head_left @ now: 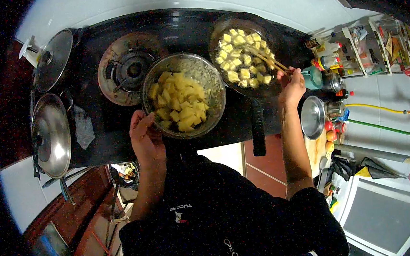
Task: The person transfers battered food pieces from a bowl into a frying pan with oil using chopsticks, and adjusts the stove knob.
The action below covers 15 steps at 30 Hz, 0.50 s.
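Observation:
My left hand (145,135) grips the near left rim of a round metal bowl (220,95). Pale yellow cubes (181,101), which look like cut potato, fill much of the bowl. With my right hand (292,88) I hold a pair of wooden chopsticks (271,61), their tips down among the cubes in a dark frying pan (214,33). Those pan cubes (245,73) are spread apart in what looks like oil. The pan's black handle (258,128) points toward my body, between my two forearms.
A gas burner (133,68) sits left of the bowl. Pan lids (51,135) stand at the stove's left edge, near a crumpled plastic bag (83,128). On the right are a green cup (313,77), a metal plate (313,118) and a rack (355,51) of bottles.

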Each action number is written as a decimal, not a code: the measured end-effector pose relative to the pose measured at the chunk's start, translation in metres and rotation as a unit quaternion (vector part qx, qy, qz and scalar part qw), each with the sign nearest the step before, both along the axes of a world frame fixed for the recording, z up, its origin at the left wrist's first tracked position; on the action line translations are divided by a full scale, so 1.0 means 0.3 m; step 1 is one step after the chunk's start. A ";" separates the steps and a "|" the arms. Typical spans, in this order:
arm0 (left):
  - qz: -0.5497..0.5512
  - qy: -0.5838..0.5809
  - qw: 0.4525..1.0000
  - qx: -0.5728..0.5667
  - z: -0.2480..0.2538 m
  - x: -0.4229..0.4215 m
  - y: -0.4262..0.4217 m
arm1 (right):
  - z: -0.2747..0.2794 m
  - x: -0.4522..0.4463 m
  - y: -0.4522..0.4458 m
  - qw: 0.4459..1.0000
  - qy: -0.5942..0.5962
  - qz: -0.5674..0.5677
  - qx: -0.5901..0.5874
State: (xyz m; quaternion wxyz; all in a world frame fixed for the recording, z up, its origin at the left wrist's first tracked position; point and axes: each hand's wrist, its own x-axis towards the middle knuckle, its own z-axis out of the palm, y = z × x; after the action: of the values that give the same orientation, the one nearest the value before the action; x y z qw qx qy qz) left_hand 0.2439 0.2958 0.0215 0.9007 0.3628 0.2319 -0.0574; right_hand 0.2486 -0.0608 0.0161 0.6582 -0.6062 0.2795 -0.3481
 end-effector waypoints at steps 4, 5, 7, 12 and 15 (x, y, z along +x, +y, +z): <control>0.022 0.015 1.000 0.014 0.049 -0.005 -0.007 | 0.092 -0.022 0.030 0.999 -0.035 -0.014 0.015; 0.016 0.008 1.000 0.010 0.052 -0.006 -0.011 | 0.111 -0.037 0.026 0.996 -0.065 0.011 0.057; 0.004 -0.005 1.000 0.001 0.054 0.004 -0.016 | 0.195 -0.089 0.081 0.993 -0.066 0.047 0.090; -0.051 -0.048 0.997 -0.018 0.025 0.005 -0.009 | 0.327 -0.214 0.236 0.992 0.007 0.117 0.055; -0.066 -0.067 0.995 -0.015 0.037 0.002 -0.023 | 0.341 -0.229 0.322 0.990 0.064 0.126 0.026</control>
State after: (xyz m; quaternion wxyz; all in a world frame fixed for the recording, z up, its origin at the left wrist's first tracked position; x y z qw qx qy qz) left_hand 0.2447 0.2890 0.0326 0.9137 0.3670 0.1461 -0.0959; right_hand 0.1798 0.0359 0.1184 0.6931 -0.6401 0.2515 -0.2159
